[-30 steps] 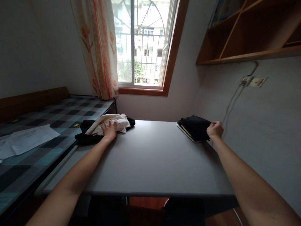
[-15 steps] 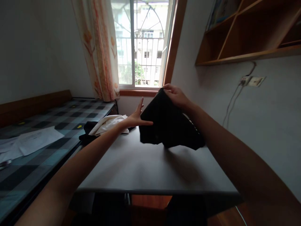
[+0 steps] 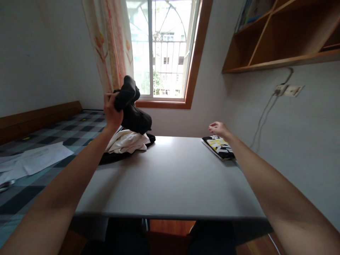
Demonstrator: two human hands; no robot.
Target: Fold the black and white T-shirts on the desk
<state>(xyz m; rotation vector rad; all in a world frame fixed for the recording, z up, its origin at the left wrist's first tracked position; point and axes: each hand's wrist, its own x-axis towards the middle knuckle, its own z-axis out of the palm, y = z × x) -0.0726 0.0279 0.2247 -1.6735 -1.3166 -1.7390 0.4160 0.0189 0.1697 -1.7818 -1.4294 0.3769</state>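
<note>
My left hand (image 3: 113, 108) is raised over the far left of the desk, its fingers closed round a bunched black garment (image 3: 135, 118). The garment hangs just above a crumpled white cloth (image 3: 127, 141), which lies on more black fabric (image 3: 113, 158). On the right, my right hand (image 3: 220, 128) is just above a folded cloth (image 3: 219, 146), black with a white and yellow print. Its fingers are curled together and nothing shows in them. My right forearm hides part of the folded cloth.
The white desk (image 3: 170, 180) stands before me. At left is a bed with a checked cover (image 3: 34, 184) and papers (image 3: 39, 159). A wooden shelf (image 3: 268, 60) hangs upper right, above a socket with cables (image 3: 280, 90). Ahead are a window (image 3: 167, 53) and a curtain (image 3: 111, 46).
Earlier my right hand held up a black cloth mid-desk, with my left hand open beside it. Now my hands are apart, and the left grips a black garment; whether it is the same one, I cannot tell.
</note>
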